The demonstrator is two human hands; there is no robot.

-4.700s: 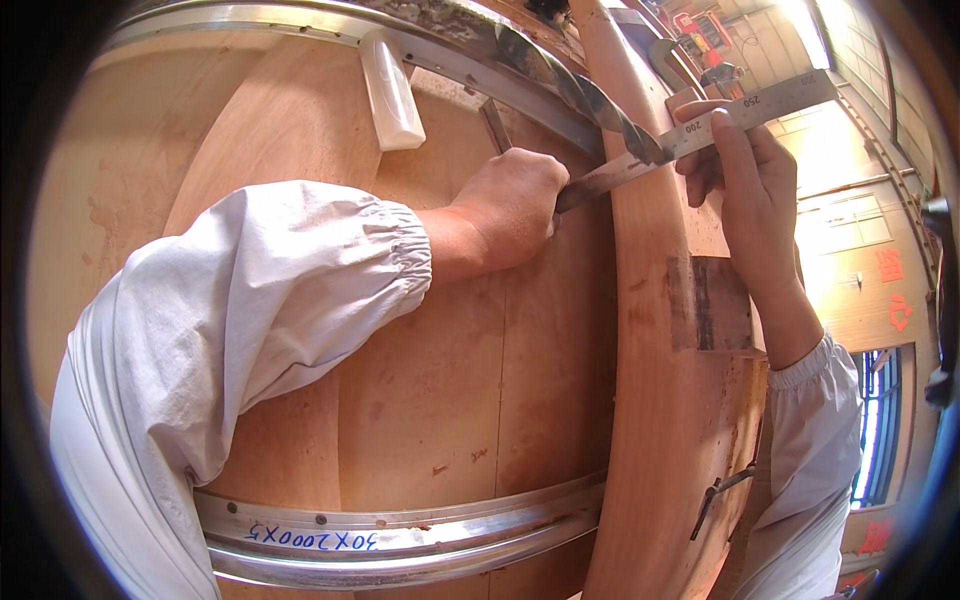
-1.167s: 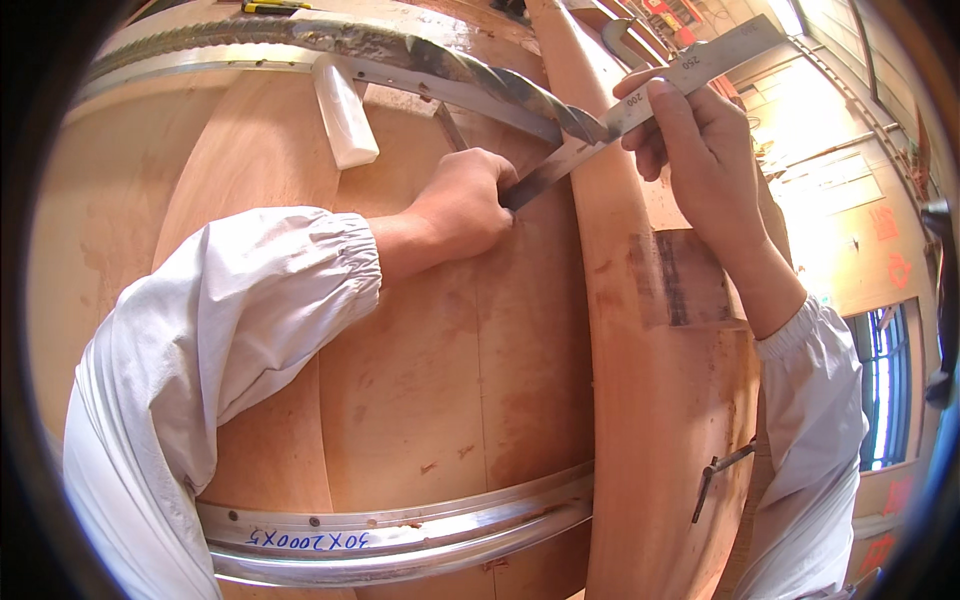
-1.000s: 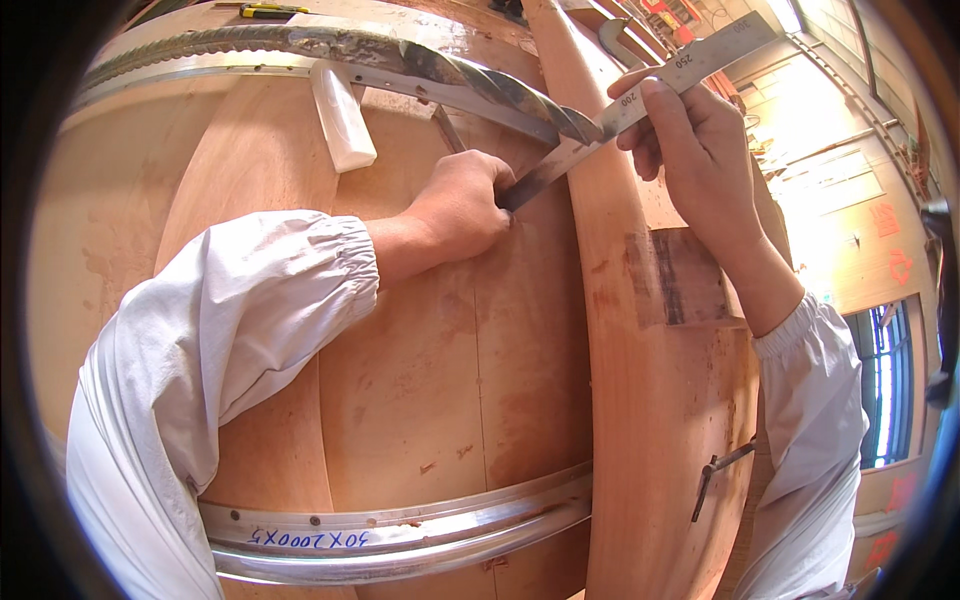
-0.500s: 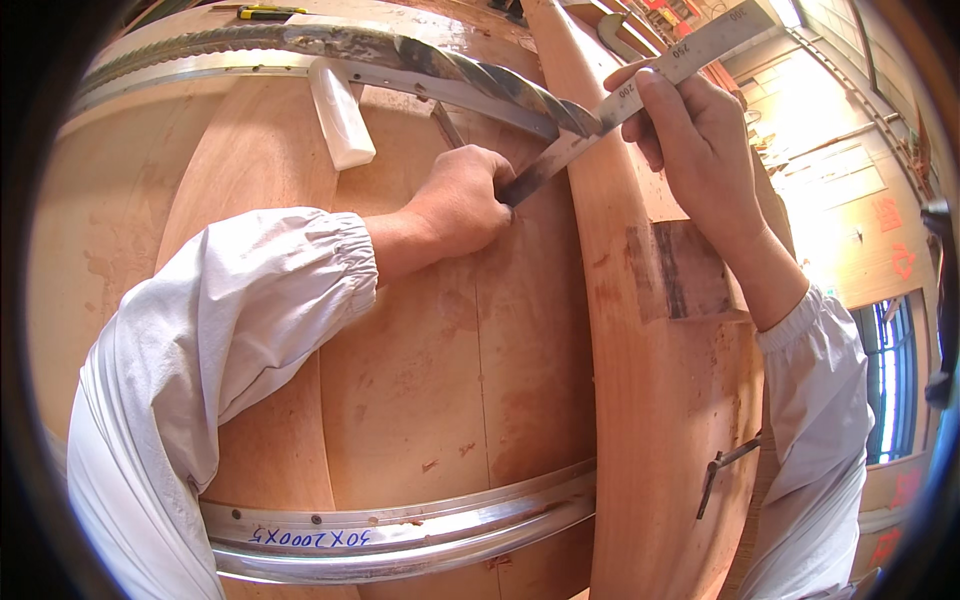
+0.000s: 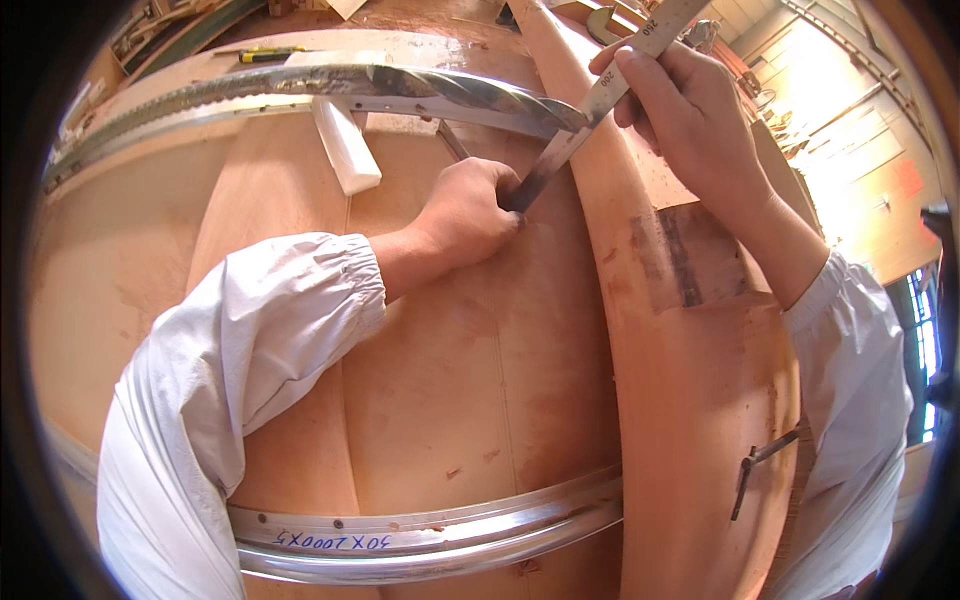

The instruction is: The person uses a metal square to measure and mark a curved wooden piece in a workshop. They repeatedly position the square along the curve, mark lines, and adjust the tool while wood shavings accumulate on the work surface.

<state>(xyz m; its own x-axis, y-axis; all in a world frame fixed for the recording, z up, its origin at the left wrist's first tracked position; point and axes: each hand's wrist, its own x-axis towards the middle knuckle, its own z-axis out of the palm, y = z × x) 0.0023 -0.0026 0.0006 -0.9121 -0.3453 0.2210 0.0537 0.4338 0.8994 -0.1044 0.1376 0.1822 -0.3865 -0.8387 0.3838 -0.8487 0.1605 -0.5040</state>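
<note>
A steel ruler [image 5: 572,137] slants up to the right between my hands. My left hand [image 5: 470,213] is closed around its dark lower end, over the wooden panel [image 5: 430,390]. Higher up, my right hand [image 5: 690,120] pinches the ruler between thumb and fingers. A long twist drill bit [image 5: 450,88] with a ribbed shank lies along the far metal rail [image 5: 400,108]. Its tip meets the ruler's edge in the picture; whether they touch I cannot tell. Left of my left hand, a white block [image 5: 347,150] rests near that rail.
A second metal rail [image 5: 430,545] with blue handwriting crosses the near side. A thick curved wooden beam [image 5: 690,400] runs along the right, with a dark metal T-shaped handle [image 5: 765,458] at its outer side. A yellow-and-black cutter knife [image 5: 265,54] lies at the back left.
The whole view has shifted, with the bench appearing further right and lower. Both hands keep their hold on the ruler, which now stands slightly steeper in the picture.
</note>
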